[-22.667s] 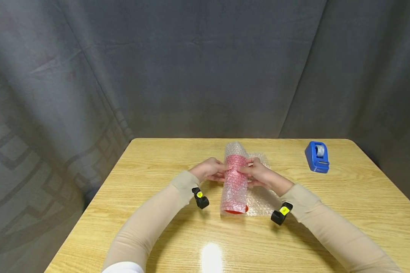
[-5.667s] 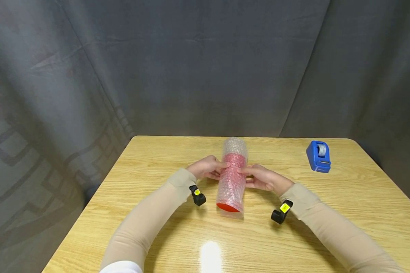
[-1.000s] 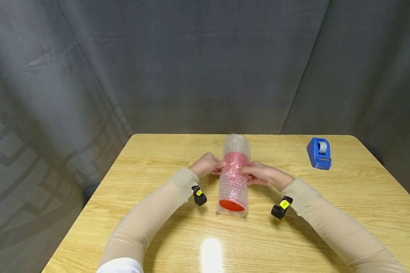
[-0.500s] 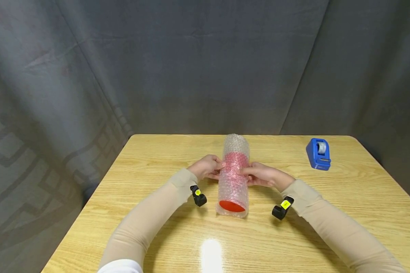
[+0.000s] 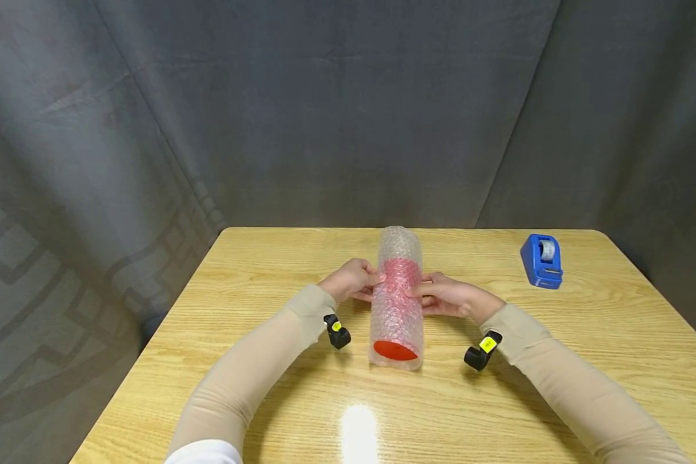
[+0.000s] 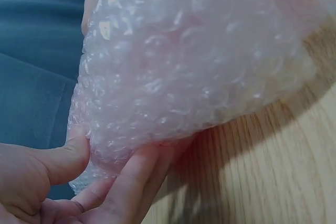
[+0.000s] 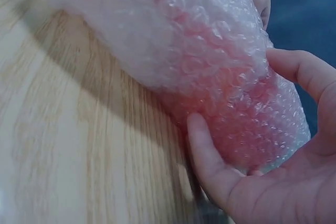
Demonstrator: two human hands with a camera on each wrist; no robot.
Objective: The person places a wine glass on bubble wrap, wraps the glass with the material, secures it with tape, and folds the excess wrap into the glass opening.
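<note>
A red cylindrical object wrapped in bubble wrap (image 5: 397, 309) lies lengthwise on the table, its flat red end facing the near edge. Only that end shows bare through the open wrap; what the object is cannot be told. From the left, my left hand (image 5: 355, 281) grips the roll, thumb on top and fingers low on its side, as the left wrist view also shows. My right hand (image 5: 449, 298) holds the opposite side, thumb over the top. In the right wrist view, a finger of that hand (image 7: 283, 182) presses low against the bubble wrap (image 7: 210, 72).
A blue tape dispenser (image 5: 542, 261) with a roll of clear tape stands at the back right of the wooden table (image 5: 301, 412). Grey curtain (image 5: 348, 129) hangs behind the table. Each wrist carries a small black camera.
Earlier, a flat flap of bubble wrap lay to the right of the roll; it is now wound round it. Over the last second the roll and hands have barely shifted.
</note>
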